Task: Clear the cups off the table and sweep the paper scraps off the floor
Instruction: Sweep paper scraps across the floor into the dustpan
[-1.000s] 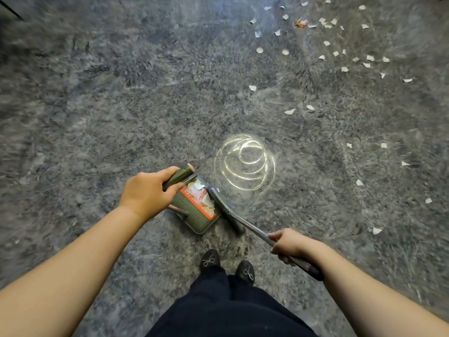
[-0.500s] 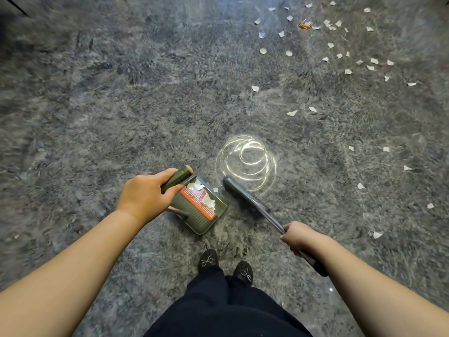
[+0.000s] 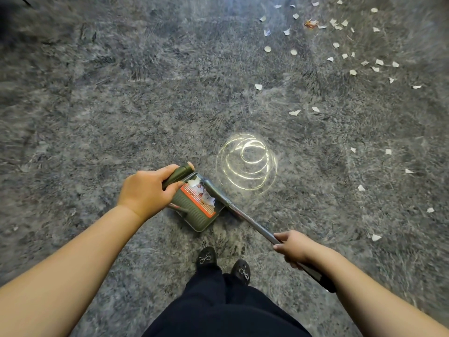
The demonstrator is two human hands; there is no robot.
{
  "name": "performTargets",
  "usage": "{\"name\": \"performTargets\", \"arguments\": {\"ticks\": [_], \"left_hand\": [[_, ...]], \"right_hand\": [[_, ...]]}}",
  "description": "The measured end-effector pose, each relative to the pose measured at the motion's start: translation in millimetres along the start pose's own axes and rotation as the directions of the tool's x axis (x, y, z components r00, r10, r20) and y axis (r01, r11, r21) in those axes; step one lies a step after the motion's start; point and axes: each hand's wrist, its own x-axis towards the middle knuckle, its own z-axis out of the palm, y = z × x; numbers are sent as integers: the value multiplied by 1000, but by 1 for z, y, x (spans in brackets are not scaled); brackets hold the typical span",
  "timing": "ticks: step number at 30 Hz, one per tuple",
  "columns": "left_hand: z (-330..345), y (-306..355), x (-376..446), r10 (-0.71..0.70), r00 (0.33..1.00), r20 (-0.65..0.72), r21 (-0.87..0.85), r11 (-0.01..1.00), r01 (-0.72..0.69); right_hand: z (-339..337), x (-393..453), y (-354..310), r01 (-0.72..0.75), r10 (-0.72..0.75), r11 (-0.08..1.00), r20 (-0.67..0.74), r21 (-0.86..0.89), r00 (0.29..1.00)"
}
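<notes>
Grey floor (image 3: 121, 105) underfoot: left hand (image 3: 145, 190) grips dustpan (image 3: 196, 210) handle, right hand (image 3: 294, 246) grips broom (image 3: 243, 215) shaft.

The right hand (image 3: 295, 248) has swung the broom (image 3: 220, 194) back from its spot out on the floor; its head now lies against the open edge of the dustpan (image 3: 194, 212).
</notes>
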Motion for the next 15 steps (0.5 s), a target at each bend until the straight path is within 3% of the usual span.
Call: {"name": "performTargets", "arguments": {"ticks": [8, 15], "left_hand": [[4, -9, -14, 19, 990, -138, -44, 999, -25], [-7, -17, -20, -161, 957, -240, -163, 979, 124]], "right_hand": [[-11, -13, 1, 9, 0, 990, -61, 142, 998], [-22, -19, -31, 69, -32, 955, -131, 288, 991]]}}
